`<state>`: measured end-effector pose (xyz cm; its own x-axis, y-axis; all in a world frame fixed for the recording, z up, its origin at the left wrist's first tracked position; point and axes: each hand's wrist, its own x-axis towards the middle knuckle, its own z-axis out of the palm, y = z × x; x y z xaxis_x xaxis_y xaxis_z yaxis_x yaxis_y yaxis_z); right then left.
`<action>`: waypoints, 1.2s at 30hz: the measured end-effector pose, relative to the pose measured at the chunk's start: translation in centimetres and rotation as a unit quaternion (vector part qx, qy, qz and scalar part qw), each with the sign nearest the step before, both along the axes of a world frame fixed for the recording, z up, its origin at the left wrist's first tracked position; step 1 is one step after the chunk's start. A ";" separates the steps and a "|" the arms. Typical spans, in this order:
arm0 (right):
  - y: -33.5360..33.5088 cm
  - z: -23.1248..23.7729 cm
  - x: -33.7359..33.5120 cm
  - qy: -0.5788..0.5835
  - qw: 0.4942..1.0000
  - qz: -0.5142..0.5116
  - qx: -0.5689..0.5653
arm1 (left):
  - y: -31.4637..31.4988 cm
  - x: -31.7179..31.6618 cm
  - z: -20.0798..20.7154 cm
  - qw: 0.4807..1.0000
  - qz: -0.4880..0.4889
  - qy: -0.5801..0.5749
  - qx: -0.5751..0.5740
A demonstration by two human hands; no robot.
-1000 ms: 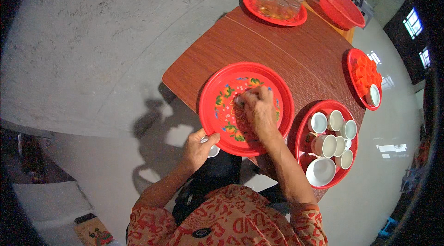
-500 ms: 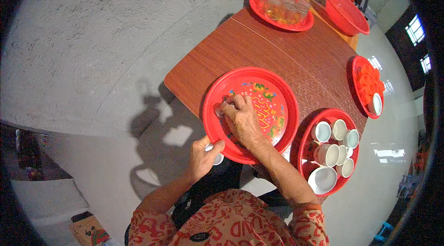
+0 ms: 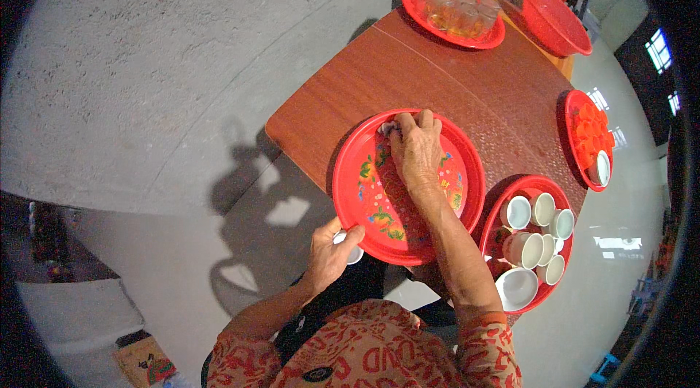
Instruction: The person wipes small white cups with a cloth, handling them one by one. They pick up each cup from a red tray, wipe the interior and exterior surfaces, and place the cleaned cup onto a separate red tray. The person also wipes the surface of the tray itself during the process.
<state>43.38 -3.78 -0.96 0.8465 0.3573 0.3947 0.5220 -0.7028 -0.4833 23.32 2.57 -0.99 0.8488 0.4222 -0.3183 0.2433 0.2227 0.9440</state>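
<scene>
A round red tray (image 3: 368,241) with a flower pattern is tilted at the near edge of the table. My left hand (image 3: 329,255) is closed on its near-left rim, thumb on top. A small white cup-like thing (image 3: 355,254) shows beside those fingers, partly hidden behind the thumb. Inside the tray, near its far wall, my right hand (image 3: 418,149) presses down with bent fingers on a crumpled pale cloth (image 3: 387,127). Most of that cloth is covered by the fingers, and my right forearm hides part of the pattern.
A red tray of white cups (image 3: 522,185) stands at right. Beyond are a red tray with orange-red pieces and a white cup (image 3: 602,168), a tray of clear glasses (image 3: 461,12) and a red basin (image 3: 554,20). All rest on or by the brown table (image 3: 328,96).
My right hand has moved from the left side of the tray's inside to its far side with the cloth. The left hand keeps its grip on the rim.
</scene>
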 end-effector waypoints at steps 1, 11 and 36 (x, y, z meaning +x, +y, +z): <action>0.1 -0.4 0.0 -0.018 1.000 0.014 -0.008 | 0.1 0.1 0.0 1.000 -0.002 -0.005 0.007; 0.5 -0.5 -5.2 -0.080 0.948 0.304 0.046 | 0.1 -0.1 -1.1 1.000 0.021 -0.018 -0.005; -9.4 1.3 -4.0 -0.163 0.941 -0.035 -0.295 | 0.0 -0.4 0.1 0.988 0.086 0.010 -0.131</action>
